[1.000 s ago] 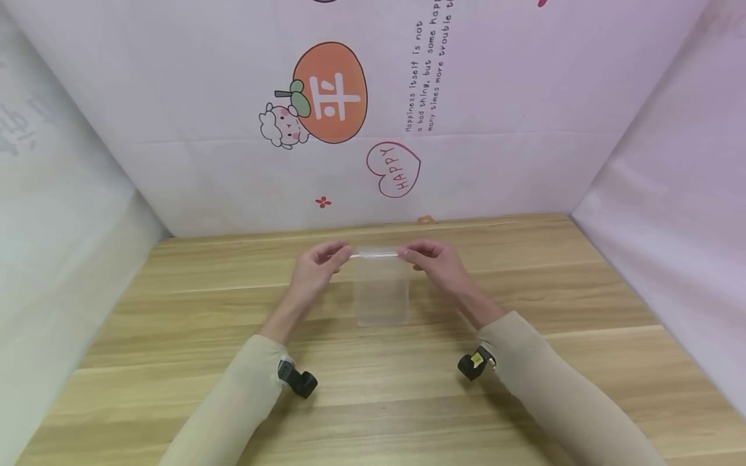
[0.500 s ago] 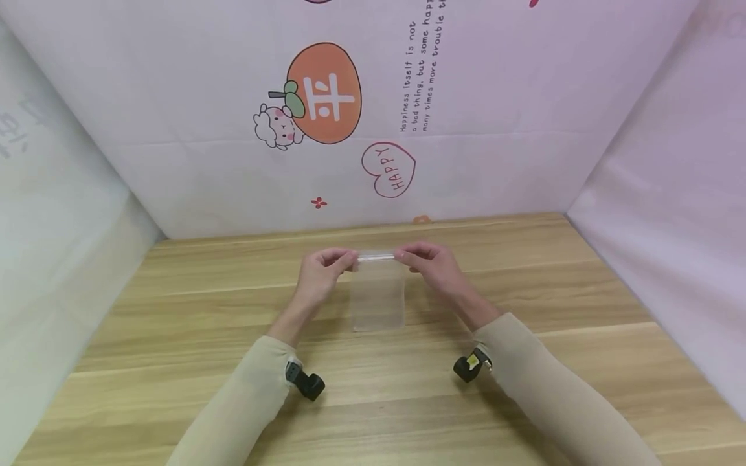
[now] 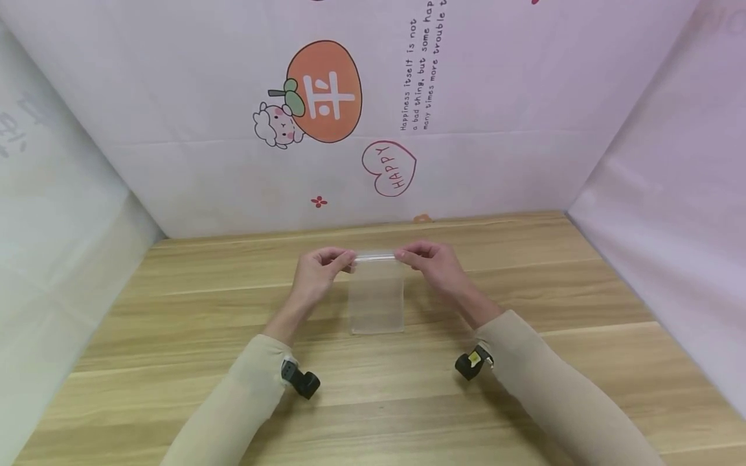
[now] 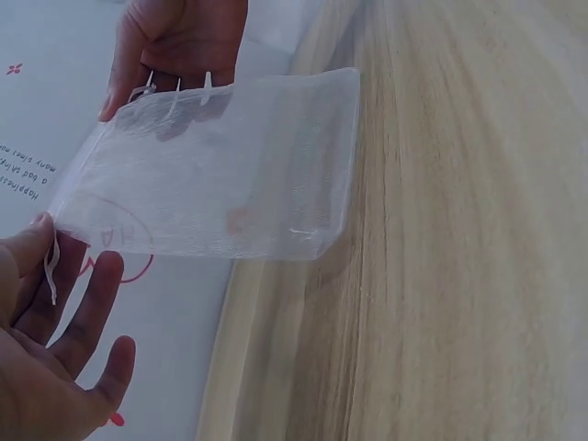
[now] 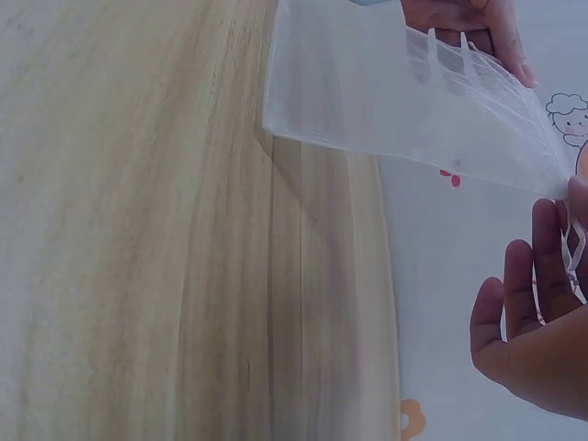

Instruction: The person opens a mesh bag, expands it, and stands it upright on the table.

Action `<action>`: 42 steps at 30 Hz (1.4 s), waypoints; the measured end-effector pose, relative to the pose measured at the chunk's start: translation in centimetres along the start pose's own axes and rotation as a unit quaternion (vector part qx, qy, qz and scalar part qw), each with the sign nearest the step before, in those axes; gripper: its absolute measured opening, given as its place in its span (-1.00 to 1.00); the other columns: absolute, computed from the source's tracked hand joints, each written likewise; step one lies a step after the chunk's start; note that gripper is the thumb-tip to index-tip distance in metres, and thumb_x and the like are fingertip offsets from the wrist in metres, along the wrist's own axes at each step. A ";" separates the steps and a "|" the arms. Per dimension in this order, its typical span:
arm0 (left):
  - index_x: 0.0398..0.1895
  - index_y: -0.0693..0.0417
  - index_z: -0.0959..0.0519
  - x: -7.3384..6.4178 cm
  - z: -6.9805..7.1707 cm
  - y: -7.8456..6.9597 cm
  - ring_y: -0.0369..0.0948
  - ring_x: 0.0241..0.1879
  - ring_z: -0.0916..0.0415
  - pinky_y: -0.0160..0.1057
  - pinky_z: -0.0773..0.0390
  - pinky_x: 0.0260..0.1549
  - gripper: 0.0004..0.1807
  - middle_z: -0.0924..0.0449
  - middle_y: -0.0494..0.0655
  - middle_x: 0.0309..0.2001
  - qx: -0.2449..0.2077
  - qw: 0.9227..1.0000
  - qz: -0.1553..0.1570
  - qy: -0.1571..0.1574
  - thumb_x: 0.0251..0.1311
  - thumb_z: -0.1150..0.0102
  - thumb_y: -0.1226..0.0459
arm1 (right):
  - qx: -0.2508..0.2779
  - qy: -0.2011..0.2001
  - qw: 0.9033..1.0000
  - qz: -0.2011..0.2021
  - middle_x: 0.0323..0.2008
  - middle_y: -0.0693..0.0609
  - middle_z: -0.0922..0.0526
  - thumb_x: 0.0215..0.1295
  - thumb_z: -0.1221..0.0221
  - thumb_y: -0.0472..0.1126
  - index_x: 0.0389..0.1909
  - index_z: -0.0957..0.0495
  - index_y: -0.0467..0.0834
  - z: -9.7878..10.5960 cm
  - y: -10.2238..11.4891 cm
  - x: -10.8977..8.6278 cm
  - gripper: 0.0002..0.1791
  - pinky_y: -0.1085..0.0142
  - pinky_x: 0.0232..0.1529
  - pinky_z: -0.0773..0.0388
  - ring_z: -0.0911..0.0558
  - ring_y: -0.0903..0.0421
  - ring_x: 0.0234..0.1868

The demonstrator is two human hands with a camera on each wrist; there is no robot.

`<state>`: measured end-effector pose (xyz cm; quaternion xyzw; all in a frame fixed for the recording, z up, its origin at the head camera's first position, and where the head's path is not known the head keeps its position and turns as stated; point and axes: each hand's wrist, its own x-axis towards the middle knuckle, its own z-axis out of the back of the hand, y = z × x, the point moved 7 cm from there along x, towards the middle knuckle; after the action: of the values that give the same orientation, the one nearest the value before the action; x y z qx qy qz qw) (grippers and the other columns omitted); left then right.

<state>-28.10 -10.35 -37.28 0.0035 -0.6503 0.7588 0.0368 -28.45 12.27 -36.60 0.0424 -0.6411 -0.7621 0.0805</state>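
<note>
A small sheer white drawstring bag (image 3: pixel 376 298) is stretched by its top edge between the two hands, its lower end hanging toward the person. My left hand (image 3: pixel 315 275) pinches the top left corner between thumb and forefinger. At the opposite corner, the right hand (image 3: pixel 438 266) pinches in the same way. In the left wrist view, the bag (image 4: pixel 230 175) looks flat and see-through, and a thin white cord (image 4: pixel 52 276) dangles by the left fingers. Another cord loop (image 5: pixel 574 243) shows at the right fingers in the right wrist view.
Beneath the hands is a wood-grain table (image 3: pixel 379 401). A white printed cloth (image 3: pixel 495 116) stands behind the table, and white sheets rise at both sides. Each sleeve carries a small black camera, one on the left wrist (image 3: pixel 301 380) and one on the right (image 3: pixel 473 364).
The left hand has come in close to the bag's corner, where a stretch of white cord showed between them. The bag's lower edge sits slightly nearer the person. The right hand has barely moved.
</note>
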 end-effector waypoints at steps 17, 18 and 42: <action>-0.11 0.27 -0.69 -0.1 0.1 0.0 -0.17 -0.28 -0.69 0.04 -0.54 0.08 -0.74 -0.70 0.22 -0.18 -0.036 0.999 -0.002 0.014 0.32 -0.31 0.23 | -0.016 0.022 1.000 0.006 -0.08 -0.07 -0.68 0.39 -0.28 -0.14 -0.05 -0.65 -0.31 -0.1 0.2 -0.1 -0.69 -0.05 0.22 -0.42 -0.57 0.04 0.00; -0.11 0.28 -0.69 -0.1 0.1 -0.1 -0.17 -0.28 -0.69 0.07 -0.54 0.08 -0.74 -0.71 0.21 -0.19 -0.037 0.999 -0.004 0.015 0.32 -0.31 0.23 | -0.018 0.022 1.000 0.008 -0.08 -0.06 -0.68 0.39 -0.28 -0.13 -0.05 -0.65 -0.31 -0.1 0.2 -0.1 -0.69 -0.03 0.21 -0.43 -0.57 0.04 0.00; -0.12 0.44 -0.65 -0.2 -0.6 0.3 -0.13 -0.28 -0.59 0.15 -0.52 0.07 -0.68 -0.67 0.05 -0.38 -0.037 0.999 -0.028 0.017 0.34 -0.28 0.26 | -0.036 0.007 0.999 0.008 -0.10 -0.04 -0.69 0.40 -0.27 -0.16 -0.12 -0.67 -0.29 0.1 -0.3 -0.2 -0.75 0.21 0.03 -0.49 -0.57 0.07 -0.04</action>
<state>-27.94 -9.82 -37.73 0.0078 -0.6768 0.7329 0.0694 -28.32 12.40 -36.86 0.0392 -0.6132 -0.7835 0.0924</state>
